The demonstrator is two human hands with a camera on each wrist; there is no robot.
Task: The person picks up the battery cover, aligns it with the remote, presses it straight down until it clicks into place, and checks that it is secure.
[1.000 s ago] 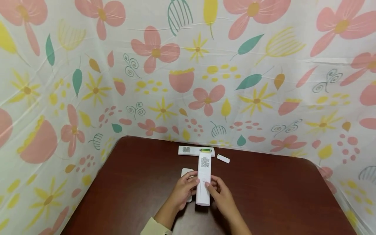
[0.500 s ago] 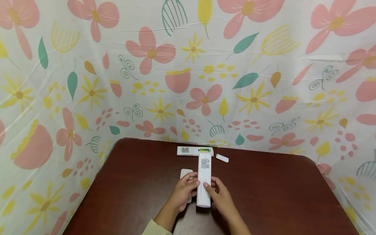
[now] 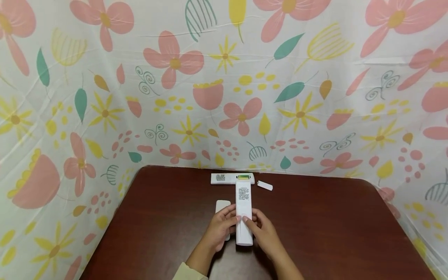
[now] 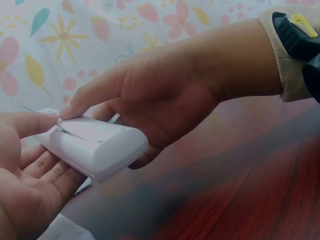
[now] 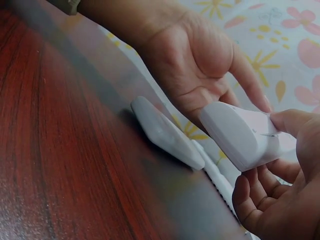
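A white remote control (image 3: 244,202) lies back side up between both hands, its printed label toward the far end. My left hand (image 3: 217,229) grips its left side, thumb on the back. From the right, my right hand (image 3: 265,234) holds it too, its thumb beside the left one. In the left wrist view, a dark slit runs along the battery cover (image 4: 85,129), which looks slightly raised at one edge. Fingers of the right hand (image 5: 282,200) curl beneath the remote. A second white remote-like object (image 5: 167,132) lies on the table, partly behind the left hand in the head view.
Another white remote (image 3: 229,179) lies crosswise at the back of the brown table (image 3: 332,225), its battery compartment uncovered with batteries showing. A small white battery cover (image 3: 265,185) rests to its right. Floral cloth (image 3: 196,93) hangs behind and at the sides.
The head view has shifted slightly. Both thumbs have come closer together on the remote's back. Both hands keep their hold.
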